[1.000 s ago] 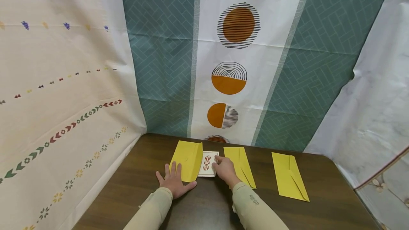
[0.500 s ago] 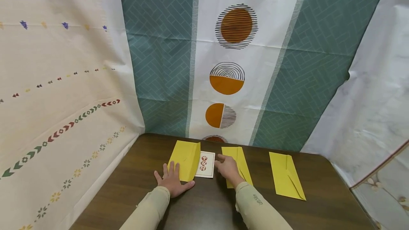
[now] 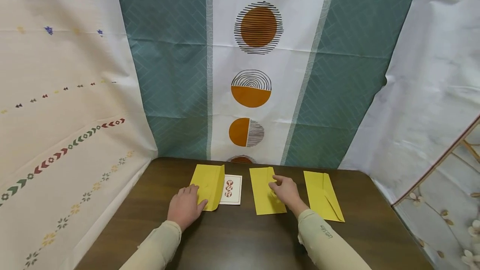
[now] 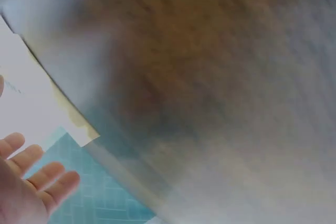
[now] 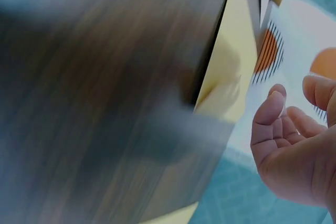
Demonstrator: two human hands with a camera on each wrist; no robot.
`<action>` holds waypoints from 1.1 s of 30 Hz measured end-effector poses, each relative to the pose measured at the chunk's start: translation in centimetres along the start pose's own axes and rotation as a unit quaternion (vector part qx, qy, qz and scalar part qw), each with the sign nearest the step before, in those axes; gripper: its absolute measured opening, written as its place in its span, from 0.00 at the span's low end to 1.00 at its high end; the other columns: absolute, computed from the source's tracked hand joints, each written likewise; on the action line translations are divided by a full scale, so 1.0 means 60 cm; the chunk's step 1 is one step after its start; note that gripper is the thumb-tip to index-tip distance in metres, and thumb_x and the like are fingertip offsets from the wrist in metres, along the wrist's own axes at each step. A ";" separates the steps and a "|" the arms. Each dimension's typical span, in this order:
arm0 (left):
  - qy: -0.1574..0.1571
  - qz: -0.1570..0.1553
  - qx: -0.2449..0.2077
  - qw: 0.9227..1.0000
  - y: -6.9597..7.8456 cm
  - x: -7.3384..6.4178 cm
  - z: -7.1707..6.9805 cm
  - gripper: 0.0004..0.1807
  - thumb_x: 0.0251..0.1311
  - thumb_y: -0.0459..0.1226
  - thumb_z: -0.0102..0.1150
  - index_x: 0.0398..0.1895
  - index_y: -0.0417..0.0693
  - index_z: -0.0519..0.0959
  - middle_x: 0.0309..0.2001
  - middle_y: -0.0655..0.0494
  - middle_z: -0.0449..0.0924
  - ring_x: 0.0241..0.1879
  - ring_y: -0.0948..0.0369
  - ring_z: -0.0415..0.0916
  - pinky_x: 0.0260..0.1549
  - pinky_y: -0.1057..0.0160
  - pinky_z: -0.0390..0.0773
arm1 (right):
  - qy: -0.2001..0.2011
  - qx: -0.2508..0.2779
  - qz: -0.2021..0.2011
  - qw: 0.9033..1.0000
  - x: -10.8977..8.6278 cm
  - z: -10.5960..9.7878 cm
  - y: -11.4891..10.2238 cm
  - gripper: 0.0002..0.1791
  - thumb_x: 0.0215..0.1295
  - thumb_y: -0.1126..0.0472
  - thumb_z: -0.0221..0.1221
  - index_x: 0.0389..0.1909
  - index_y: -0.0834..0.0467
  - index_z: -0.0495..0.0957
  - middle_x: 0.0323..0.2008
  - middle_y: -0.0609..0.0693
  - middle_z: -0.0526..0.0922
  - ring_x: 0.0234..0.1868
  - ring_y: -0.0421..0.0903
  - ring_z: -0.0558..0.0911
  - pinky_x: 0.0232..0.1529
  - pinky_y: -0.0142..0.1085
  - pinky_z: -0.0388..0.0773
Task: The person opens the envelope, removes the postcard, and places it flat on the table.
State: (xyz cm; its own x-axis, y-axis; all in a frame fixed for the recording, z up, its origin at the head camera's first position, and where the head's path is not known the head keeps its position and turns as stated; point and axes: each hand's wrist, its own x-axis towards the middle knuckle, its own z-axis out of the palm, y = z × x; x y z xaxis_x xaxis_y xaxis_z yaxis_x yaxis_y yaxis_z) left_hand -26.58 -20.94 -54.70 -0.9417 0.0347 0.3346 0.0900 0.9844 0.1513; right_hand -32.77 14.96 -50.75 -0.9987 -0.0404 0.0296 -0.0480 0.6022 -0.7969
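- Head view: the left hand (image 3: 186, 206) lies at the near left part of the left envelope (image 3: 207, 183), fingertips over its edge and thumb reaching along its lower end.
- The left hand's grip is spread, thumb well away from the fingers; the left wrist view shows the fingers slightly parted and gently bent.
- A white card (image 3: 231, 191) with red round marks sticks out past the right side of the left envelope, lying flat on the table (image 3: 236, 241). Its left part is hidden by the yellow paper; whether it is inside or underneath, I cannot tell.
- The right hand (image 3: 288, 193) is over the right side of the middle envelope (image 3: 264, 191). Its grip is loosely curved, with a gap between thumb and fingers and nothing pinched. The right wrist view shows the same gap.
- Whether the right fingertips touch the paper is unclear.
- The middle envelope sits to the right of the card, apart from it.
- The right envelope (image 3: 318, 191) lies beyond the right hand, with a diagonal fold line.
- Behind the table hangs a teal and white cloth (image 3: 168, 53) with orange circles.
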 end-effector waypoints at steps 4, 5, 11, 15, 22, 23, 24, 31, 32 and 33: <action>0.006 0.018 -0.005 1.000 0.012 0.002 -0.017 0.36 0.64 0.56 0.72 0.65 0.40 0.79 0.64 0.41 0.83 0.57 0.43 0.82 0.59 0.40 0.84 | 0.013 -0.027 -0.011 0.999 -0.008 -0.037 0.027 0.28 0.77 0.57 0.61 0.72 0.66 0.76 0.59 0.63 0.87 0.50 0.52 0.87 0.51 0.48 0.87; 0.006 0.021 -0.007 1.000 0.013 0.002 -0.019 0.35 0.64 0.55 0.72 0.65 0.41 0.78 0.64 0.41 0.83 0.57 0.43 0.82 0.59 0.40 0.84 | 0.015 -0.035 -0.015 0.999 -0.009 -0.044 0.032 0.28 0.77 0.57 0.61 0.72 0.66 0.76 0.59 0.63 0.87 0.52 0.54 0.87 0.54 0.50 0.86; 0.017 0.045 -0.021 0.999 0.026 0.004 -0.024 0.35 0.63 0.55 0.73 0.66 0.43 0.79 0.66 0.42 0.83 0.60 0.43 0.81 0.61 0.40 0.83 | 0.020 -0.069 -0.033 0.997 -0.030 -0.080 0.055 0.28 0.77 0.57 0.61 0.71 0.67 0.76 0.57 0.63 0.87 0.59 0.60 0.85 0.60 0.56 0.83; 0.023 0.076 -0.020 0.997 0.047 0.004 -0.021 0.35 0.64 0.55 0.71 0.67 0.43 0.79 0.66 0.43 0.83 0.64 0.44 0.80 0.64 0.40 0.81 | 0.025 -0.091 -0.044 0.995 -0.048 -0.096 0.067 0.27 0.76 0.58 0.63 0.71 0.66 0.77 0.53 0.60 0.89 0.54 0.58 0.86 0.54 0.52 0.85; 0.021 0.149 -0.024 0.988 0.094 -0.011 -0.004 0.32 0.67 0.54 0.69 0.66 0.45 0.80 0.66 0.45 0.83 0.68 0.41 0.78 0.72 0.36 0.71 | 0.014 -0.107 -0.040 0.993 -0.073 -0.099 0.088 0.28 0.75 0.57 0.65 0.71 0.65 0.77 0.51 0.56 0.90 0.53 0.55 0.87 0.50 0.48 0.86; 0.020 0.158 -0.023 0.987 0.101 -0.014 0.000 0.31 0.67 0.54 0.69 0.66 0.45 0.80 0.66 0.46 0.83 0.68 0.41 0.77 0.72 0.35 0.70 | 0.012 -0.105 -0.040 0.994 -0.074 -0.097 0.089 0.29 0.74 0.57 0.66 0.71 0.65 0.76 0.51 0.56 0.89 0.53 0.55 0.87 0.50 0.49 0.86; 0.018 0.167 -0.023 0.985 0.107 -0.015 0.004 0.31 0.67 0.54 0.69 0.66 0.46 0.80 0.66 0.46 0.83 0.69 0.41 0.77 0.72 0.34 0.69 | 0.011 -0.101 -0.038 0.994 -0.076 -0.095 0.089 0.29 0.74 0.57 0.66 0.71 0.65 0.76 0.52 0.57 0.89 0.54 0.56 0.87 0.51 0.49 0.86; -0.037 0.207 -0.005 0.978 0.152 -0.009 0.021 0.31 0.68 0.56 0.67 0.67 0.50 0.81 0.68 0.49 0.81 0.74 0.44 0.73 0.74 0.33 0.67 | -0.008 -0.077 -0.021 0.997 -0.058 -0.068 0.078 0.34 0.75 0.56 0.65 0.76 0.67 0.70 0.62 0.67 0.85 0.62 0.65 0.84 0.59 0.58 0.85; -0.048 0.212 -0.002 0.976 0.159 -0.007 0.023 0.31 0.68 0.57 0.67 0.67 0.50 0.81 0.69 0.49 0.81 0.75 0.44 0.72 0.75 0.33 0.67 | -0.013 -0.076 -0.018 0.997 -0.053 -0.063 0.075 0.35 0.75 0.56 0.65 0.77 0.67 0.68 0.63 0.69 0.83 0.63 0.66 0.83 0.60 0.59 0.84; -0.057 0.216 0.001 0.975 0.165 -0.005 0.025 0.32 0.68 0.57 0.66 0.67 0.50 0.81 0.70 0.49 0.80 0.75 0.44 0.71 0.75 0.33 0.66 | -0.020 -0.076 -0.013 0.997 -0.046 -0.058 0.073 0.38 0.75 0.55 0.64 0.78 0.68 0.65 0.66 0.69 0.82 0.65 0.67 0.82 0.62 0.60 0.82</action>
State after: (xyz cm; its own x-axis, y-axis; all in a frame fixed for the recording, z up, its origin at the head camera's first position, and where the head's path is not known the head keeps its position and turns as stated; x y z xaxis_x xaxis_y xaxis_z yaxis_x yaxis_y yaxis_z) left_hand -25.91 -10.94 -54.70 -0.8458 0.4651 0.2611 0.4858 0.8739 0.0169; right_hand -30.25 20.46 -52.24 -0.9960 -0.0866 0.0227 -0.0779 0.7141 -0.6957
